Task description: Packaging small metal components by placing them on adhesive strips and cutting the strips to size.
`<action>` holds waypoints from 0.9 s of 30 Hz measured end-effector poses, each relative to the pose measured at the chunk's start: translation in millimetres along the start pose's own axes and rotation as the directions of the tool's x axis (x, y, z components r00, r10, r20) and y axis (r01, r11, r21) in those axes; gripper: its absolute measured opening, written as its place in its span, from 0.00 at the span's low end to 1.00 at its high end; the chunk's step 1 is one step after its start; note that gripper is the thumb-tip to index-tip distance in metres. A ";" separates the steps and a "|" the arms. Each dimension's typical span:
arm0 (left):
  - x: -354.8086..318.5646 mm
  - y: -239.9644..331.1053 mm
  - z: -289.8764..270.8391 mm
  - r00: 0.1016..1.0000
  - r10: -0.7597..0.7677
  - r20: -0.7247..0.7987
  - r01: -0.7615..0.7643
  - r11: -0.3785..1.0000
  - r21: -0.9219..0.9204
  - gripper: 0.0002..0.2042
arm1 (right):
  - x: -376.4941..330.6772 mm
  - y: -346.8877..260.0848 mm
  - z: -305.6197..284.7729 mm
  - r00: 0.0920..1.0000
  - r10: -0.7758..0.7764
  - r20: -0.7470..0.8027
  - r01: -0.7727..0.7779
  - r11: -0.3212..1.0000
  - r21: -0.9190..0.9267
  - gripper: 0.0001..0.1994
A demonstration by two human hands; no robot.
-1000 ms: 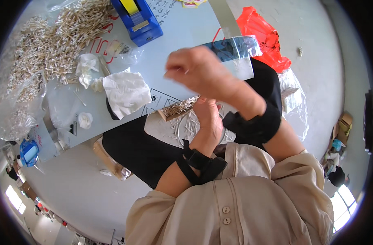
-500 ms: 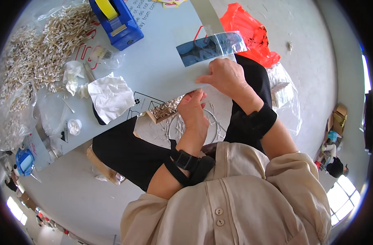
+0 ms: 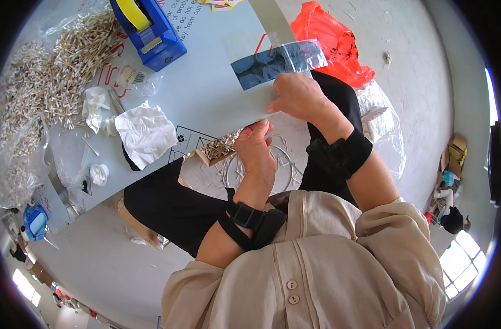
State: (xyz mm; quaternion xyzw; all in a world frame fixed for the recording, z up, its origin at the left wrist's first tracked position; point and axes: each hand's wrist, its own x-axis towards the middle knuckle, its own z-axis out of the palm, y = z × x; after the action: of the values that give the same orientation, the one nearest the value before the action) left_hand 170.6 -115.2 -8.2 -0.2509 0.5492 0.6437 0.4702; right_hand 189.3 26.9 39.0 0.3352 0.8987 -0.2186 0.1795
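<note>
A clear plastic bag [image 3: 278, 63] with a dark blue band lies flat near the table's [image 3: 206, 93] front edge. The right hand [image 3: 300, 96] grips its lower edge, fingers curled, wrist bent over the table edge. The left hand [image 3: 256, 151] hangs just below that edge, fingers loosely curled beside a bundle of cotton swabs [image 3: 220, 147]; whether it pinches them, I cannot tell. Bare tabletop lies left of the bag. Farther left sit crumpled tissue [image 3: 146, 131], a blue tape dispenser [image 3: 146, 33] and a swab heap [image 3: 53, 77]. An orange bag [image 3: 333, 38] lies beyond the right hand.
</note>
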 end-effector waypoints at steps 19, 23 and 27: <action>-4.7 3.9 1.5 0.999 -0.036 -0.021 0.036 0.999 -0.014 0.04 | 7.4 0.4 -7.6 0.996 -0.034 0.082 0.036 0.999 -0.023 0.16; -5.8 4.0 1.5 1.000 -0.028 -0.012 0.028 0.999 -0.018 0.04 | 4.5 -4.1 -9.9 0.996 -0.012 0.083 0.013 1.000 -0.011 0.20; -6.0 4.4 1.9 1.000 -0.029 -0.010 0.029 0.999 -0.027 0.05 | 2.9 -8.0 -10.6 0.998 -0.007 0.063 0.010 0.999 -0.036 0.22</action>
State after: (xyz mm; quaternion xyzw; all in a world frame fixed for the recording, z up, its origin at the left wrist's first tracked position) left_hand 169.6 -115.2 -0.6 -0.2685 0.5392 0.6428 0.4733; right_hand 179.9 28.4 48.7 0.3210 0.8978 -0.2137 0.2129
